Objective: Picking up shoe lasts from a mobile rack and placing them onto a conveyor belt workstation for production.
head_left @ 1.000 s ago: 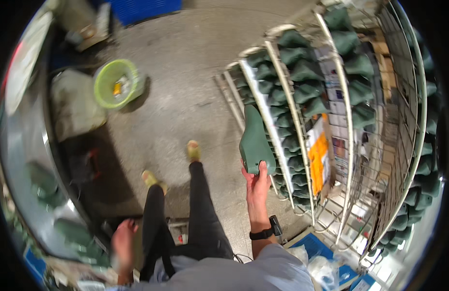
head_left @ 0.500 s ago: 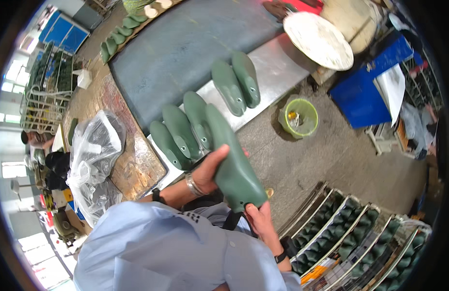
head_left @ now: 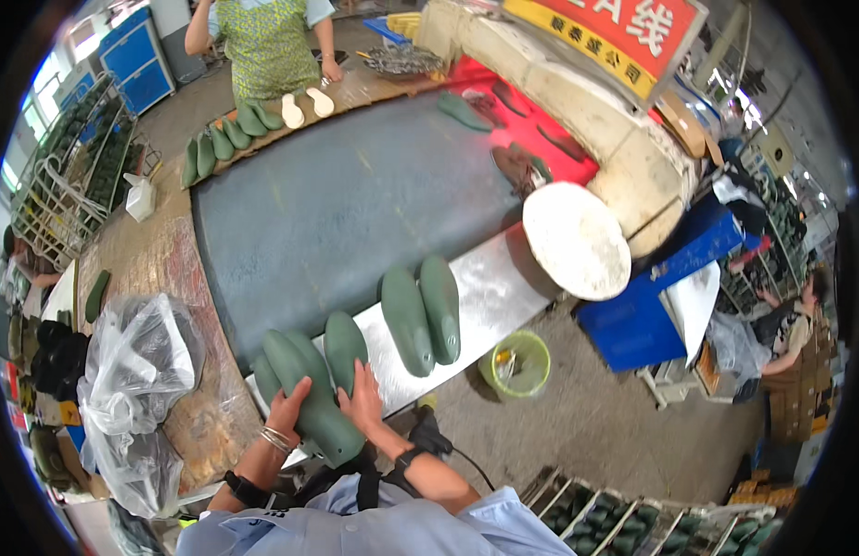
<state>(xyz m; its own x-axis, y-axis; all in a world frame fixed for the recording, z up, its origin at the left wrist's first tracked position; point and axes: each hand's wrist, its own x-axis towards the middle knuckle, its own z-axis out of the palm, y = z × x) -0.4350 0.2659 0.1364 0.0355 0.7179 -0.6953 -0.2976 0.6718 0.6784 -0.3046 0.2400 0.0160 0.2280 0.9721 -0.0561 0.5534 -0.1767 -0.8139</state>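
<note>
A green shoe last [head_left: 325, 422] lies tilted across the metal strip's near edge, its heel toward me. My left hand [head_left: 286, 410] grips its left side, thumb on top. My right hand [head_left: 362, 400] is at its right with fingers stretched out, their tips against the heel end of another green shoe last [head_left: 344, 345]. Further left, a last [head_left: 266, 378] is partly hidden by the held one. A pair of lasts, the left one [head_left: 406, 320] and the right one [head_left: 439, 309], rests side by side on the metal strip [head_left: 489, 283].
Beyond the strip runs a dark conveyor belt [head_left: 327, 204]. Clear plastic bags [head_left: 137, 389] lie on the worn board at left. A white round lid [head_left: 578, 241] and a green bin [head_left: 517, 366] are at right. A person in a patterned apron [head_left: 267, 46] stands across.
The view has tilted up toward the belt's far end. The held last has been lowered from in front of me to the group on the strip; my right hand has left its heel.
</note>
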